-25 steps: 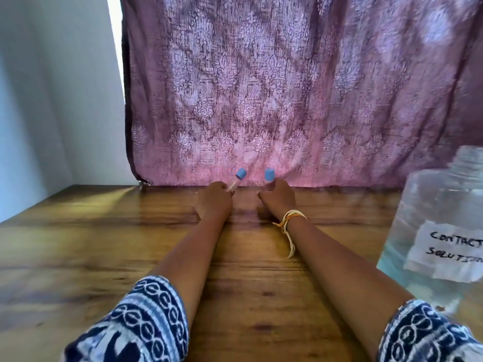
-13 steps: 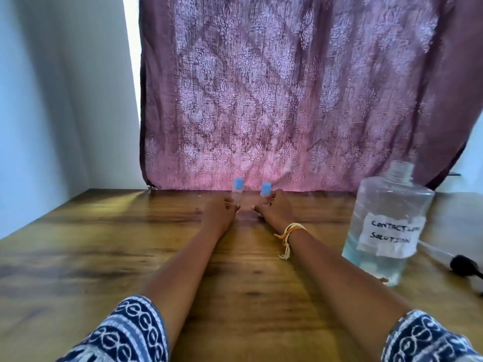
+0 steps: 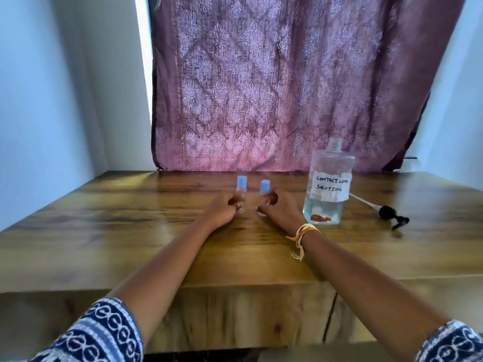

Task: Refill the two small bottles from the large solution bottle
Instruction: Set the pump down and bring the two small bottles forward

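Two small clear bottles with blue caps stand upright side by side on the wooden table (image 3: pixel 130 231). My left hand (image 3: pixel 220 210) is wrapped around the left small bottle (image 3: pixel 241 190). My right hand (image 3: pixel 281 211) grips the right small bottle (image 3: pixel 264 190) low down. The large clear bottle (image 3: pixel 328 184) stands to the right of my right hand, uncapped, with a white paper label reading "contact lens solution". It holds liquid in roughly its lower third.
A black pump head with a long white tube (image 3: pixel 386 211) lies on the table right of the large bottle. A purple patterned curtain (image 3: pixel 282 82) hangs behind the table. Pale walls flank both sides. The table's front edge (image 3: pixel 235 286) is near me.
Both hands have drawn the two small bottles toward me, away from the curtain. The left bottle went from tilted to upright. The view has pulled back, bringing the whole large bottle and pump into sight.
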Action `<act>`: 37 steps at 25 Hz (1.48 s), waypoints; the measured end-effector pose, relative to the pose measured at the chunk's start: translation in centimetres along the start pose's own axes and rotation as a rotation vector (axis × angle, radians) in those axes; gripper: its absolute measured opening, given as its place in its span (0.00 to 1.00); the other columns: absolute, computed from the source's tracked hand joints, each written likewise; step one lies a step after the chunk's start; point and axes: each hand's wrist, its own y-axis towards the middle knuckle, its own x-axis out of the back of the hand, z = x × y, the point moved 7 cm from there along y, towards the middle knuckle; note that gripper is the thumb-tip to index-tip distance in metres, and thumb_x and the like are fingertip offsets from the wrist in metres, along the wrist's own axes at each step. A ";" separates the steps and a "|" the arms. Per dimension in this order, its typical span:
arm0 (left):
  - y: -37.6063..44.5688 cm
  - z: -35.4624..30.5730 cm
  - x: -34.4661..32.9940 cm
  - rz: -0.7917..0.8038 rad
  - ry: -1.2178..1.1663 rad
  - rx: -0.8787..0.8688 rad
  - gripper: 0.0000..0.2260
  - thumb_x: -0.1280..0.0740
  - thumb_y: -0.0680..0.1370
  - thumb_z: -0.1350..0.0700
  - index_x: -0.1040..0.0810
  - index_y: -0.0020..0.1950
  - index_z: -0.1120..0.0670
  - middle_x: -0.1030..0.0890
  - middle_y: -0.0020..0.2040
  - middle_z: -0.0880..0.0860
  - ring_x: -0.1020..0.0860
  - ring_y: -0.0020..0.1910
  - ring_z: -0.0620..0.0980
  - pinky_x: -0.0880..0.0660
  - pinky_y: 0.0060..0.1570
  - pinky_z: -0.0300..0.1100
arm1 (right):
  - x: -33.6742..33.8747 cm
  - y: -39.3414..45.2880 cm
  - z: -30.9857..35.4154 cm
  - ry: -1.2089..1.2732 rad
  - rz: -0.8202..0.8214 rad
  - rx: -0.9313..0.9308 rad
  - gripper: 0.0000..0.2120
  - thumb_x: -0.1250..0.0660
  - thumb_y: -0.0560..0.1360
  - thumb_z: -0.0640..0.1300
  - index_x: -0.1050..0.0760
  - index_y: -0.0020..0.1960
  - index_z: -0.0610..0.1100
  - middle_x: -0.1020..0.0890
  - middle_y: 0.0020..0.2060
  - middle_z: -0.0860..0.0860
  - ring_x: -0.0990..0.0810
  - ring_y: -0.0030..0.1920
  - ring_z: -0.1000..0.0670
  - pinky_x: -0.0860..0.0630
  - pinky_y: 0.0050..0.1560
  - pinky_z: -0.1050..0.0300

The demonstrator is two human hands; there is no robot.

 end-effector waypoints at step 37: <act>-3.4 -0.3 1.6 -0.225 0.061 -0.047 0.35 0.25 0.69 0.58 0.37 0.72 0.58 0.28 0.59 0.54 0.28 0.57 0.50 0.27 0.60 0.47 | -0.2 -2.6 0.2 -0.083 0.062 -0.026 0.25 0.22 0.66 0.47 0.27 0.59 0.44 0.22 0.45 0.52 0.22 0.47 0.51 0.29 0.43 0.61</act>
